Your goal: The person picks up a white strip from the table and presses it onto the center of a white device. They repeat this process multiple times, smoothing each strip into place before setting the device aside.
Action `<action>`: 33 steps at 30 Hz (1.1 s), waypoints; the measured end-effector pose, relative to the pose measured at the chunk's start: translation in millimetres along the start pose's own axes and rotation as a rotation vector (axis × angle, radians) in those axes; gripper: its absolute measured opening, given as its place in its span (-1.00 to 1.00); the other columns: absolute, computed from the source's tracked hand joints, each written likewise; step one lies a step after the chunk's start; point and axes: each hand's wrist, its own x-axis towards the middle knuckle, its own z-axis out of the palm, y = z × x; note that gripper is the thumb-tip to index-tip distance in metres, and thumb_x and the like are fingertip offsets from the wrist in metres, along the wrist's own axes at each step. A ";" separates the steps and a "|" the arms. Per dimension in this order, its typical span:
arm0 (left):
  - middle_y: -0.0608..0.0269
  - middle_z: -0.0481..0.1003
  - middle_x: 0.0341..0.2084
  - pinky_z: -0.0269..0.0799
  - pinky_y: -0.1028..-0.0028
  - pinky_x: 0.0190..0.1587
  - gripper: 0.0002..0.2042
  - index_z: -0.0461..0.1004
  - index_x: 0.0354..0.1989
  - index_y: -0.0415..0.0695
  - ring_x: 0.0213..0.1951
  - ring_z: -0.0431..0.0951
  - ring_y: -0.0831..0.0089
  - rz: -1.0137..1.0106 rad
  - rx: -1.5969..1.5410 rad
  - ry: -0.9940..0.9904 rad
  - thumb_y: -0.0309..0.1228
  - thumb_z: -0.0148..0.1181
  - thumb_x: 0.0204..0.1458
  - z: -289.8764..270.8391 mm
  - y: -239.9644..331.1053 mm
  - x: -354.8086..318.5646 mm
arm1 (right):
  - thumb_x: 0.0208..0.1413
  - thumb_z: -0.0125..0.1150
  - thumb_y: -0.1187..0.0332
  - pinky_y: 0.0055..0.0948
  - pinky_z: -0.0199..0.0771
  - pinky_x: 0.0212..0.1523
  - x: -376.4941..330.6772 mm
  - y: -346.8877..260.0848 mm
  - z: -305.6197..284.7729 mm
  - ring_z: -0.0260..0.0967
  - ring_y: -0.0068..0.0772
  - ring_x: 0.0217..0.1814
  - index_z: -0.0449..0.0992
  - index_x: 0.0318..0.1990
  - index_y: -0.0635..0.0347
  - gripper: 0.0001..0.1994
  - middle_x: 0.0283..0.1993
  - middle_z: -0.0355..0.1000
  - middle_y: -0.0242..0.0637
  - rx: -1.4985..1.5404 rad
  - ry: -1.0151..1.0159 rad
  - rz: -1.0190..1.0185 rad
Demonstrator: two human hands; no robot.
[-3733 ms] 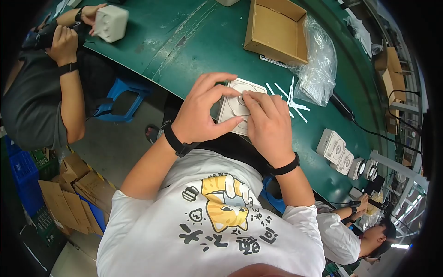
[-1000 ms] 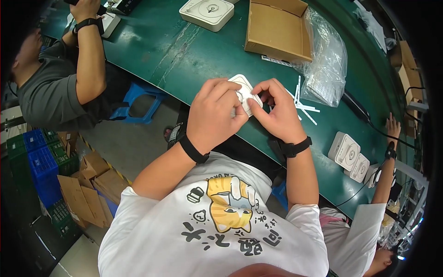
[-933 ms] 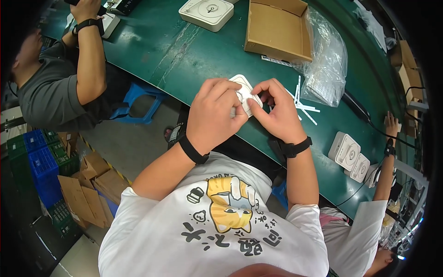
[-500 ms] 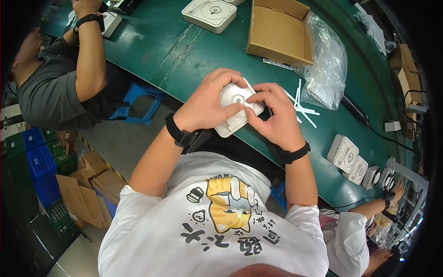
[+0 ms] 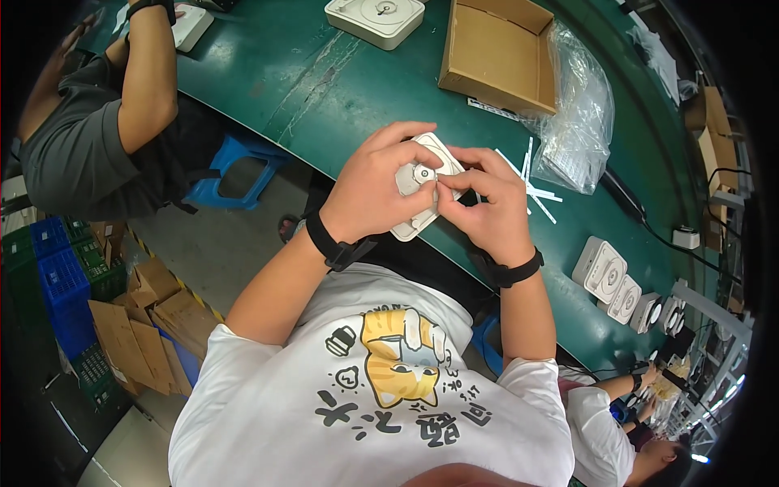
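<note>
I hold a white square device (image 5: 420, 188) with rounded corners over the near edge of the green bench (image 5: 308, 73). My left hand (image 5: 375, 191) wraps its left side, fingers curled over the top. My right hand (image 5: 485, 208) grips its right side, with thumb and forefinger pinching at the round part in the middle of its face. Both wrists wear black bands. Thin white strips (image 5: 531, 177) lie on the bench just right of my hands.
An open cardboard box (image 5: 499, 53) and a crumpled clear plastic bag (image 5: 578, 114) sit beyond my hands. Another white device (image 5: 375, 18) lies at the far edge. Several similar devices (image 5: 618, 284) line the bench to the right. Co-workers sit at left (image 5: 97, 138) and lower right (image 5: 617, 422).
The white device has turned face-up in my hands and my right fingers have moved onto its round centre. The co-worker at left has shifted their arm along the bench.
</note>
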 end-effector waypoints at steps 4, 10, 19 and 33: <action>-0.04 0.66 0.41 0.64 0.13 0.42 -0.73 0.80 -0.01 -0.16 0.36 0.73 -0.02 0.010 0.007 -0.024 -0.46 0.59 0.10 -2.2 -0.3 2.9 | 0.08 0.71 0.54 -0.37 0.80 0.02 -2.2 6.6 2.4 0.79 -0.30 0.04 0.88 -0.17 0.23 -0.84 0.17 0.79 -0.13 -0.027 0.012 -0.032; -0.02 0.66 0.41 0.63 0.13 0.44 -0.72 0.81 0.01 -0.16 0.36 0.73 0.00 0.001 0.025 -0.032 -0.48 0.58 0.10 -1.2 0.3 2.7 | 0.08 0.71 0.53 -0.37 0.79 0.01 -1.8 4.8 3.7 0.78 -0.31 0.03 0.87 -0.17 0.23 -0.83 0.16 0.79 -0.14 -0.017 0.010 -0.016; -0.06 0.53 0.58 0.53 0.14 0.54 -0.59 0.75 0.20 -0.14 0.51 0.61 0.04 -0.057 -0.179 -0.125 -0.57 0.55 0.14 -12.7 -6.8 -4.2 | 0.13 0.68 0.49 -0.35 0.75 0.06 4.0 1.2 -9.0 0.74 -0.29 0.05 0.87 -0.11 0.23 -0.82 0.20 0.79 -0.18 0.115 -0.059 0.105; -0.11 0.56 0.51 0.50 0.10 0.54 -0.60 0.71 0.21 -0.13 0.48 0.61 -0.06 -0.044 -0.164 -0.070 -0.44 0.56 0.19 -0.4 -15.0 -0.2 | 0.04 0.71 0.29 -0.11 0.58 0.39 6.8 -3.4 -14.8 0.54 0.02 0.41 0.65 0.32 0.13 -0.36 0.50 0.51 -0.02 0.023 -0.196 0.028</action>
